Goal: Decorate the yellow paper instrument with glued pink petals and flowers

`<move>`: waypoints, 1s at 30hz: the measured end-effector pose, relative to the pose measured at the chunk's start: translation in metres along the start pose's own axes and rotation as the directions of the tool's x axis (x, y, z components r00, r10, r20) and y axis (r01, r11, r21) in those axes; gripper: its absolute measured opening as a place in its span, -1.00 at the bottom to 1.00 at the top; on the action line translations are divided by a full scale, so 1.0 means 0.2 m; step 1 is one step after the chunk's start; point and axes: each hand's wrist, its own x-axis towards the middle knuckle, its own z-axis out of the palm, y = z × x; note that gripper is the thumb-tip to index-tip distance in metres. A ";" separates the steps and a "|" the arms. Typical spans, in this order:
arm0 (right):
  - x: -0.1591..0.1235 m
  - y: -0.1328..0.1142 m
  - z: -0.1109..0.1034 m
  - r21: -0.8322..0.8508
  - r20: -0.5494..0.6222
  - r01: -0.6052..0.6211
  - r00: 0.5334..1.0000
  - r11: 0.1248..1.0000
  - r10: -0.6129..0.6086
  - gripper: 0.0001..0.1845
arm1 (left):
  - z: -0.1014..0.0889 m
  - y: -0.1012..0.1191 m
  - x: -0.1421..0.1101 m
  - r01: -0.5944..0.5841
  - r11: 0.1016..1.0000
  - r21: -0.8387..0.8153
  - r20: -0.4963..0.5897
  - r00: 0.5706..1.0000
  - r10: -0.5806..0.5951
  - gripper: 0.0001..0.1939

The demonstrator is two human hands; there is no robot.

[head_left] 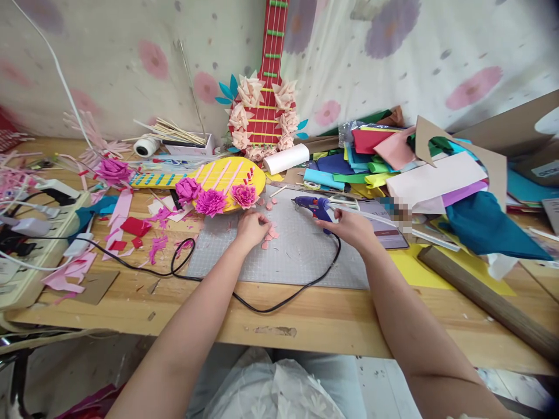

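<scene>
My right hand (356, 228) is at the blue glue gun (315, 205), with thumb and fingers closed about its handle. The gun's nozzle points left, and a long white glue stick (371, 218) runs out of its back. My left hand (253, 230) is closed in a pinch just above the grey cutting mat (301, 256); whatever its fingertips hold is hidden. Small pink paper petals (271, 233) lie on the mat beside those fingertips. Just behind the left hand lies a yellow paper guitar (233, 180) with magenta paper flowers (211, 202).
A red guitar (271, 110) with cream flowers stands against the curtain. Paper sheets (362, 154) pile up at right, near a phone (384, 224) and brown tube (480, 297). A black cord (279, 308) loops across the front; a power strip (52, 250) sits left.
</scene>
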 end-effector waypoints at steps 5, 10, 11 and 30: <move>0.04 -0.03 0.13 0.230 -0.127 0.183 0.979 0.956 -0.157 -0.54 | 0.02 -0.06 -0.01 0.010 0.975 -0.222 -0.030 0.999 -0.017 -0.88; 0.05 -0.06 0.20 0.364 -0.145 0.151 0.984 0.919 -0.104 -0.58 | 0.04 -0.08 -0.02 0.011 0.949 -0.315 -0.113 0.992 -0.048 -0.86; 0.05 -0.07 0.19 0.415 -0.127 0.147 0.987 0.898 -0.103 -0.58 | 0.04 -0.07 -0.02 0.017 0.951 -0.308 -0.127 0.990 -0.059 -0.85; -0.07 -0.16 0.18 0.591 0.087 0.165 0.960 0.790 -0.266 -0.53 | 0.06 -0.08 -0.04 -0.022 0.938 -0.346 -0.173 0.984 -0.040 -0.79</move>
